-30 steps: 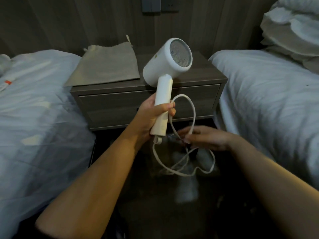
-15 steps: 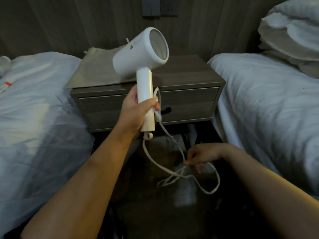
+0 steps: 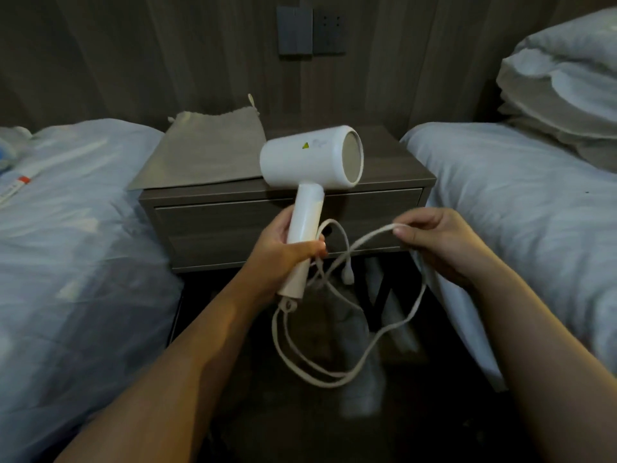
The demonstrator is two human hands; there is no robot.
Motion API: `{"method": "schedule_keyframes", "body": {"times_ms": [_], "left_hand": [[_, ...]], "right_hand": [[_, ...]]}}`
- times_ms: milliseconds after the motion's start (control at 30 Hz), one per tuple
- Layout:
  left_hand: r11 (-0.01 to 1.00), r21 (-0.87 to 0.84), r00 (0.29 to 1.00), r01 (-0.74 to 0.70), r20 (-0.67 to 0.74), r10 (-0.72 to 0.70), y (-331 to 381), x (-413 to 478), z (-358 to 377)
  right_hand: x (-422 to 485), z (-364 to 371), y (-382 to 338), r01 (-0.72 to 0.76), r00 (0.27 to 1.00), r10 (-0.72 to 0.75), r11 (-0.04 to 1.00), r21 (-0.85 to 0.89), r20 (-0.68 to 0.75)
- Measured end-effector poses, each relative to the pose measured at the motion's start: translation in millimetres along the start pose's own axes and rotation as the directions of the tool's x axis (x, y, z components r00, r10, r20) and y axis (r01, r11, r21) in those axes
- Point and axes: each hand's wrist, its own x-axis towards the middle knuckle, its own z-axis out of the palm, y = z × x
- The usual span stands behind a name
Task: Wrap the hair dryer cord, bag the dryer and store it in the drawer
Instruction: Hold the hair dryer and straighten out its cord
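L hand (image 3: 283,252) grips the white hair dryer (image 3: 310,162) round its handle, fingers curled, thumb across the front; dryer is held up in the air in front of the nightstand (image 3: 394,162), barrel lying roughly horizontal w/ its round end facing right, small yellow triangle sticker on the side. R hand (image 3: 440,242) is off to the right at about the same height, fingertips pinching a bend of the white cord (image 3: 374,232). Cord leaves the bottom of the handle, drops in a big slack loop below both hands, and rises to the R hand; another strand runs from the R hand back toward the handle and a short piece w/ a thicker end hangs near the L hand, too blurred to say what it is. Grey drawstring bag (image 3: 207,152) lies flat on the left part of the nightstand top, open end to the back. Drawer (image 3: 233,222) under it is closed. Beds w/ white covers on both sides, pillows (image 3: 561,78) stacked at upper right, dark switch plates (image 3: 310,30) on the wood wall behind
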Motion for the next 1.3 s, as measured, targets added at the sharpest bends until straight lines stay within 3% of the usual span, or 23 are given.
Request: {"method": "schedule_keyframes", "body": {"times_ms": [67,167,333,400,533,700,833,900,967,1033,1100,1233,1267,1300], "left_hand": [[0.997,-0.071,0.997,0.007,0.079,-0.002,-5.6,-0.2,5.9],[0.965,-0.250,0.979,0.074,0.205,-0.022,-13.4,-2.0,12.8],[0.979,-0.177,0.979,0.104,0.193,-0.069,-19.1,-1.1,12.3],[0.983,-0.147,0.966,0.110,0.247,-0.071,-17.8,-2.1,9.7],[0.991,-0.077,0.944,0.107,0.320,-0.077,-12.1,-4.2,6.1],[0.992,-0.052,0.963,0.115,0.252,-0.098,-10.9,-0.8,-0.9],[0.994,0.012,0.974,0.111,0.196,-0.111,-8.2,1.3,-8.2],[0.996,0.029,0.986,0.088,0.142,-0.092,-7.9,3.1,-10.8],[0.996,-0.012,0.991,0.087,0.100,-0.085,-7.1,5.5,-13.1],[0.995,-0.056,0.995,0.084,0.062,-0.080,-8.1,9.2,-15.8],[0.995,-0.054,0.997,0.083,0.005,-0.083,-9.1,11.9,-17.0],[0.994,-0.094,0.997,0.053,-0.055,-0.059,-8.5,11.3,-9.8],[0.993,-0.103,0.996,0.053,-0.071,-0.061,-7.9,10.9,-8.0],[0.992,-0.117,0.994,0.053,-0.085,-0.063,-7.1,10.1,-6.9]], "right_hand": [[2.5,12.8,1.5,0.010,0.991,-0.013,1.000,-0.021,-0.130],[4.1,25.1,2.7,-0.023,0.967,-0.026,0.982,-0.188,-0.254],[7.9,31.1,11.6,-0.080,0.941,-0.010,0.965,-0.251,-0.339],[8.3,31.2,16.2,-0.122,0.965,0.051,0.956,-0.268,-0.259],[7.2,24.4,27.5,-0.210,0.966,0.221,0.973,-0.097,0.133],[5.7,23.7,33.3,-0.221,0.949,0.207,0.975,0.034,0.239],[7.1,20.9,31.3,-0.348,0.881,0.194,0.883,0.315,0.431],[5.8,18.0,27.1,-0.363,0.875,0.189,0.865,0.346,0.445],[4.5,13.0,20.3,-0.270,0.926,0.184,0.933,0.236,0.330],[2.0,16.6,10.2,-0.071,0.990,0.085,0.990,-0.125,0.115],[2.6,25.3,7.1,0.077,0.990,-0.121,0.892,-0.446,-0.072],[1.0,35.1,15.2,0.090,0.948,-0.235,0.845,-0.526,-0.215],[0.4,34.1,19.4,0.125,0.918,-0.335,0.751,-0.648,-0.211],[0.2,32.1,23.2,0.167,0.880,-0.451,0.585,-0.794,-0.148]]}}
